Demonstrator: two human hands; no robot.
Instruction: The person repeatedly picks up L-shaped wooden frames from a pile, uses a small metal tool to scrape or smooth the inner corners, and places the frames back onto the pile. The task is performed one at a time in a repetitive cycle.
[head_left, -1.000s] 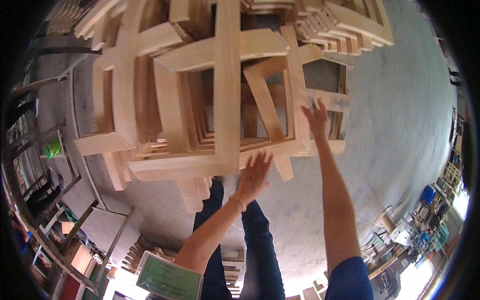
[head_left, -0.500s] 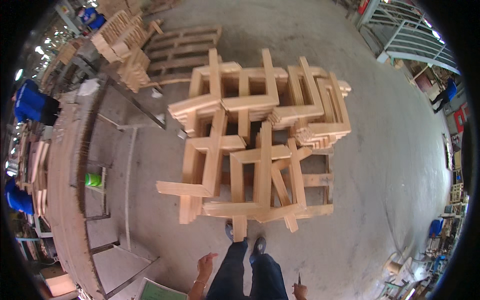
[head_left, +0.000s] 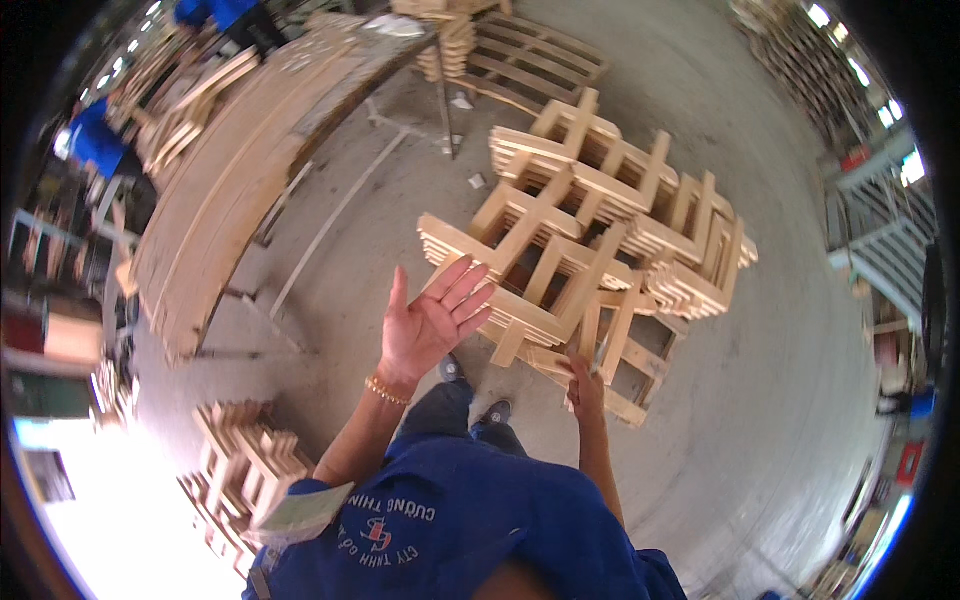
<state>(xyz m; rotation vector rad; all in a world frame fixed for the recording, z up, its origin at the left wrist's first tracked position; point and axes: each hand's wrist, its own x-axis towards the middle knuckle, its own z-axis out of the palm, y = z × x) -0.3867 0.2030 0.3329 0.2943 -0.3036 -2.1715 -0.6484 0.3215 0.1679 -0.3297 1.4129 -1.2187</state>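
My left hand point(head_left: 425, 325) is raised with the palm showing and the fingers spread. It holds nothing, and a beaded bracelet circles its wrist. Beyond it, L-shaped and crossed wooden frame pieces point(head_left: 510, 235) lie stacked in several piles on a wooden pallet point(head_left: 640, 357). My right hand point(head_left: 585, 388) is near the pallet's close edge, its fingers closed around a slim, pointed, pen-like thing point(head_left: 601, 352); its exact kind is too blurred to tell. A pale green pad or card point(head_left: 300, 512) rests by my left upper arm.
A long wooden workbench point(head_left: 235, 180) stands to the left on metal legs. Another stack of wooden pieces point(head_left: 245, 465) sits behind at lower left. A slatted pallet point(head_left: 540, 60) lies farther off. People in blue point(head_left: 95, 140) are at the far left, and grey railings point(head_left: 885, 220) stand at right.
My view has swung, so the bench and stacks appear turned. Both hands have risen from the lower edge toward the stacked frames, and my left palm has opened out.
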